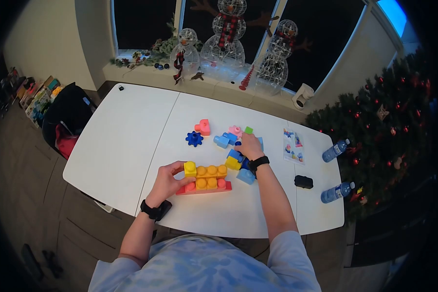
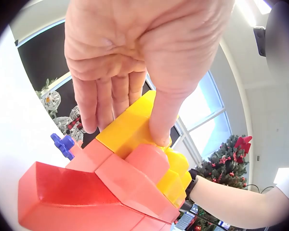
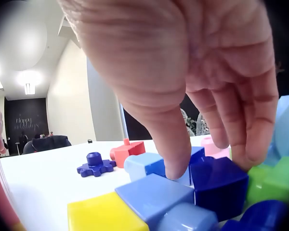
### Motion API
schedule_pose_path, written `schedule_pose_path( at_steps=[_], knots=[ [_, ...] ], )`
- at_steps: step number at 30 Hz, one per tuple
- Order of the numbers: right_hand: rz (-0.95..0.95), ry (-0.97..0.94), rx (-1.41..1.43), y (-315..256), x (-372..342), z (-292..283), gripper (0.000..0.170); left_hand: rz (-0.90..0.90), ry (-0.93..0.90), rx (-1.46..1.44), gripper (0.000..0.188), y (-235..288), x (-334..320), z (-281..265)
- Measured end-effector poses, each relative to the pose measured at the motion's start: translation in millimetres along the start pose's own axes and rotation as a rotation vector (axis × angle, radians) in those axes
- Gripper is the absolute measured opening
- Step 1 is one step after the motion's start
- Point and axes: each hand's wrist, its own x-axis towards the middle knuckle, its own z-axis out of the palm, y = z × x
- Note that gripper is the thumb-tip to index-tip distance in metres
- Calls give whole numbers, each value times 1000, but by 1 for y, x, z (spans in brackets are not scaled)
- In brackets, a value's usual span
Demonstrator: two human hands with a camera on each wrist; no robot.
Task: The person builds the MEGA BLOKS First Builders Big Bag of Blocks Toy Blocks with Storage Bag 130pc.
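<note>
Block structure (image 1: 204,190) sits on the white counter (image 1: 119,136), directly in front of the seated or standing person (posture cannot be told). Its coral-red base carries orange-yellow pieces with rounded studs. At its left end, the left hand (image 1: 167,183) pinches a yellow block (image 1: 190,169), thumb on the near side and fingers behind, as the left wrist view confirms.

Right hand (image 1: 251,147) reaches down into the loose pile to the right and beyond the structure. Its thumb and fingers are spread apart, pointing down about a dark blue block (image 3: 217,186); contact cannot be told. Near it lie a loose yellow block (image 3: 106,214), several light blue pieces (image 1: 246,176) and a green block (image 1: 248,130).

Left of the pile: a dark blue gear piece (image 1: 194,139) and, just beyond, a coral piece (image 1: 203,127). A pink gear piece (image 1: 235,131) lies by the pile's far side.

Right part of the counter: printed sheet (image 1: 293,147), black case (image 1: 303,182), two water bottles (image 1: 336,150). Wire snowmen (image 1: 228,39) stand at the window; a decorated tree (image 1: 379,112) (red ornaments) is at right.
</note>
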Motion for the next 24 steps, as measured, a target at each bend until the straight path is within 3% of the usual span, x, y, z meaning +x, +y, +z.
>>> schedule_pose_path(
  at_steps=[5,9,11,14,19,24],
  knots=[
    [19,-97,-98,-1,3,0,39,-4,-14,-25,45,0,-1,0],
    [27,-45,-100,-15,-16,-38,43,6,-9,-46,44,-2,-2,2],
    [-167,6,338,-45,-44,-73,44,-23,-20,-16,41,1,-1,1],
    [-405,-214,804,-82,-79,-86,45,-19,-22,-30,40,2,-2,3],
    [-597,-153,701,-104,-101,-65,42,14,-15,-37,43,0,-1,2],
    [-638,-126,662,-106,-100,-57,40,21,-15,-51,43,2,-1,2]
  ],
)
